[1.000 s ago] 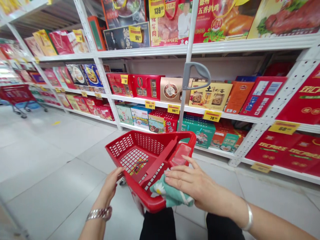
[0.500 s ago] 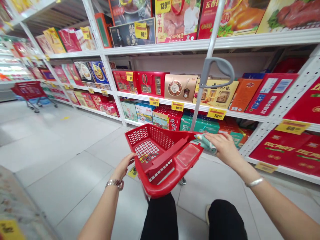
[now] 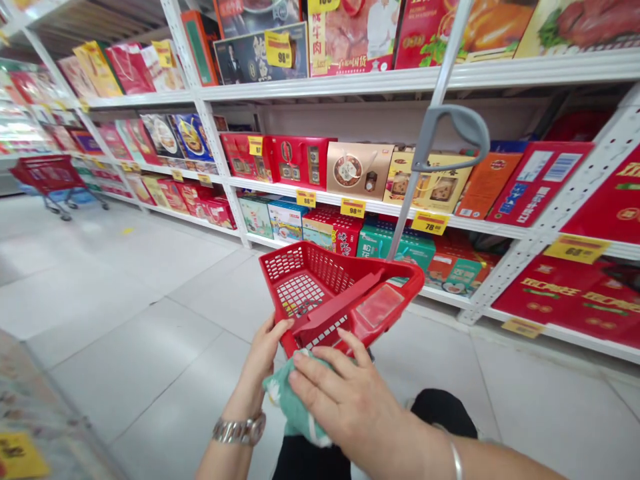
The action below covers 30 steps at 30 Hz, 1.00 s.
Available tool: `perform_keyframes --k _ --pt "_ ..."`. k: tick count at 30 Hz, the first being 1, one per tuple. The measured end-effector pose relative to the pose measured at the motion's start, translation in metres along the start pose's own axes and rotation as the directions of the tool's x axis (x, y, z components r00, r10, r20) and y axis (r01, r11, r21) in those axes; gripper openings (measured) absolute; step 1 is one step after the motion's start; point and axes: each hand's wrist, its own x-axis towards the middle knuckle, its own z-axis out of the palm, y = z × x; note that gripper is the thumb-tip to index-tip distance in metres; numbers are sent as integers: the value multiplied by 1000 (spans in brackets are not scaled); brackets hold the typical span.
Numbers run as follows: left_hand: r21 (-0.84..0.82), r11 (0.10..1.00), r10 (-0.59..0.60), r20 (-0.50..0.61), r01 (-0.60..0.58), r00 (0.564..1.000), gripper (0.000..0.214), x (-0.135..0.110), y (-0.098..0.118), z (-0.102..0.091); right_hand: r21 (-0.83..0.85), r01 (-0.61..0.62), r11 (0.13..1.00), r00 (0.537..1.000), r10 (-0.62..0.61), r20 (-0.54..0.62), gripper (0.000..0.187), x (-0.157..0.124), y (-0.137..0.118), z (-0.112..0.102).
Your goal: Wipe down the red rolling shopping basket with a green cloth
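Observation:
A red plastic shopping basket (image 3: 320, 280) stands in front of me, tilted toward me, with its grey pull handle (image 3: 450, 137) raised high. My left hand (image 3: 265, 357) grips the basket's near rim with curled fingers. My right hand (image 3: 350, 393) lies flat, fingers spread, pressing a green patterned cloth (image 3: 293, 410) against the basket's near edge. A red carry handle (image 3: 337, 303) lies folded across the basket. The basket's inside looks bare apart from a sticker on its floor.
White shelves (image 3: 400, 80) full of boxed gift packs with yellow price tags run along the right and back. A red shopping cart (image 3: 47, 177) stands far left. Pale floor tiles (image 3: 125, 320) stretch out to the left. My dark trouser legs show below.
My right hand brought the cloth from the basket's far right rim back to its near edge. The left hand stayed on the near rim. The view shifted slightly.

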Motion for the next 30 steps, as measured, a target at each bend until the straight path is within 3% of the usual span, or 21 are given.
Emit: perform_keyframes --k 5,10,13,18,23,26,30 --pt "56 998 -3 -7 3 1000 54 5 6 -1 -31 -47 998 999 47 3 32 -17 23 -3" --pt "26 1000 -17 35 16 999 58 17 4 -7 -44 -164 986 976 168 139 61 -41 65 -22" --pt "56 998 -29 58 25 998 56 28 3 -15 -56 -175 983 972 182 152 76 -51 90 -30" --pt "78 995 -65 125 55 990 57 47 5 -27 -116 -212 970 961 229 157 85 -69 131 -41" --pt "52 996 -76 180 67 981 52 57 15 -32 -223 -271 937 944 304 130 84 -93 179 -53" --pt "42 996 -87 160 81 983 44 62 21 -33 -302 -297 906 930 346 122 80 -106 206 -62" --pt "44 994 -100 113 96 989 33 67 27 -33 -434 -406 804 889 457 14 72 -111 222 -76"
